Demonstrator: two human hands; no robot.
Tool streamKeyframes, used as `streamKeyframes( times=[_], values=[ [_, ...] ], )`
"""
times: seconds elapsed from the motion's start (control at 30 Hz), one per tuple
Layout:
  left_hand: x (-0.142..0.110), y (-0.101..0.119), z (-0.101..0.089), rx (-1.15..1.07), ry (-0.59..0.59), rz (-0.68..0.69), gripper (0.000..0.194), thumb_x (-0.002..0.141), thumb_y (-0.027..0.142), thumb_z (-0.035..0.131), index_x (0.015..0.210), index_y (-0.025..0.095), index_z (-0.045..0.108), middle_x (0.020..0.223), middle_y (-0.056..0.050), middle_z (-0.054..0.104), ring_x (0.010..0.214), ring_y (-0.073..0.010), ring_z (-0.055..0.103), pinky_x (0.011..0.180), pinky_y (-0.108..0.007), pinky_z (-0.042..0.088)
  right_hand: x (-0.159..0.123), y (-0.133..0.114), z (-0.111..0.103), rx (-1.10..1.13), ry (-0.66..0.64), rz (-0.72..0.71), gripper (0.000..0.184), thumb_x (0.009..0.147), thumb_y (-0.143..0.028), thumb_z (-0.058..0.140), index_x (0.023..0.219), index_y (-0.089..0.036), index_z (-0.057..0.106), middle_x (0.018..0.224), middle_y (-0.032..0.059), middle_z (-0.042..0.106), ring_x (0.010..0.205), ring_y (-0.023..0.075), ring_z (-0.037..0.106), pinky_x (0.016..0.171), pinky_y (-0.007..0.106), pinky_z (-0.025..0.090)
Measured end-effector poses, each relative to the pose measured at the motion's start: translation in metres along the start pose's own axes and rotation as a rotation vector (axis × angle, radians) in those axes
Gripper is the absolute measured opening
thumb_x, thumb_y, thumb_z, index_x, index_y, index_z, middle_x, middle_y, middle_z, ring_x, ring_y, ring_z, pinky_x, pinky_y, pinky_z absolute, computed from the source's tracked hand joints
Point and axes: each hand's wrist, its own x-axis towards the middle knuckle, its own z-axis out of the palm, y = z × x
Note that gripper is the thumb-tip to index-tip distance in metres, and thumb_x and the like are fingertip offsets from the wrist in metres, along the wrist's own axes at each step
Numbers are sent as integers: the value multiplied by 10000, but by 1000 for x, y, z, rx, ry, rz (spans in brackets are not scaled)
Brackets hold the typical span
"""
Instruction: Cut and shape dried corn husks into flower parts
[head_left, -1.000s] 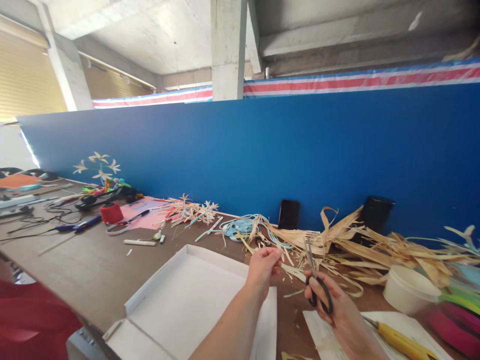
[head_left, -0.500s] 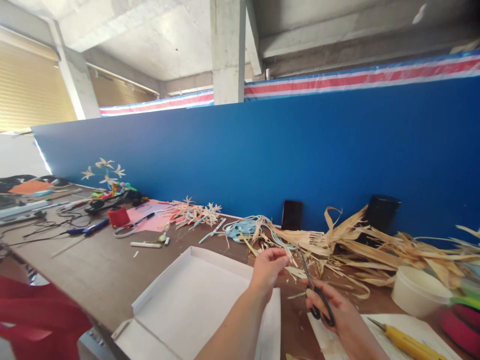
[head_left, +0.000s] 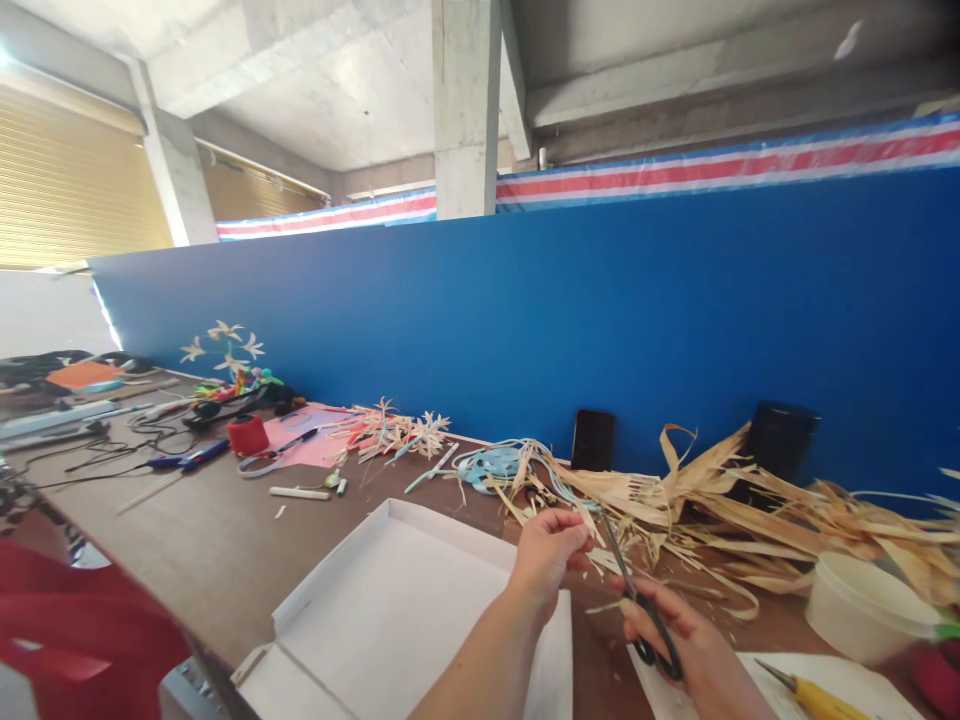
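Observation:
My left hand (head_left: 551, 560) is pinched closed in front of the husk pile, above the right corner of a white open cardboard box (head_left: 397, 600). What its fingertips hold is too small to make out. In my right hand (head_left: 686, 630) is a pair of scissors (head_left: 617, 550), fingers wrapped around the black handles. The blades point up and left, with their tips close beside the left fingertips. Behind both hands, dried husk strips (head_left: 712, 490) spread along the table, with small pale offcuts scattered nearby.
Pale blue ribbon (head_left: 495, 463) and a phone (head_left: 592, 440) are near the blue partition (head_left: 450, 320). A cream tub (head_left: 862, 610) and yellow-handled tool (head_left: 817, 697) lie right. Left are a red spool (head_left: 247, 435), cables and husk flowers (head_left: 229, 348). Red fabric (head_left: 82, 630) shows lower left.
The view has shifted, so the scene slides slightly right and down. My scissors have tilted further left, tips staying near the left fingertips. Both grips remain the same.

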Motion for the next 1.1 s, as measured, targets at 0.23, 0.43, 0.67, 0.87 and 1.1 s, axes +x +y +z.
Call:
streamKeyframes(
  times=[0.23, 0.43, 0.67, 0.87, 1.1],
  values=[
    [-4, 2, 1, -58, -72, -97, 291, 528, 260, 729, 719, 100, 579, 663, -25, 568, 562, -79, 509, 506, -195, 419, 1, 4, 4, 33, 81, -60, 403, 532, -465, 735, 864, -243, 680, 592, -13, 613, 555, 130, 529, 473, 200, 402],
    [-8, 0, 3, 87, -142, -138, 271, 518, 263, 721, 700, 115, 585, 595, 2, 539, 514, -74, 484, 466, -193, 385, 6, 3, -1, 165, 125, -135, 484, 553, -357, 763, 1003, -247, 622, 814, -13, 680, 747, 154, 589, 618, 201, 460],
    [-14, -2, 4, 335, -322, -237, 226, 539, 272, 690, 690, 127, 604, 570, 22, 531, 476, -57, 451, 432, -178, 363, 13, 8, -7, 249, 170, -190, 529, 551, -268, 771, 1043, -226, 580, 783, -11, 684, 679, 145, 611, 608, 210, 468],
    [-15, -7, 5, 439, -362, -219, 165, 564, 222, 643, 694, 124, 618, 612, 1, 559, 470, -64, 475, 401, -170, 345, 15, 12, -10, 246, 147, -156, 520, 570, -249, 755, 1053, -214, 565, 686, -17, 672, 564, 132, 587, 510, 206, 452],
    [-18, -5, 6, 273, -419, -295, 267, 617, 332, 666, 768, 116, 625, 717, -44, 600, 542, -81, 538, 420, -154, 381, 14, 8, -9, 293, 191, -119, 511, 535, -221, 772, 1007, -201, 578, 661, -17, 653, 550, 124, 585, 510, 202, 453]
  ],
)
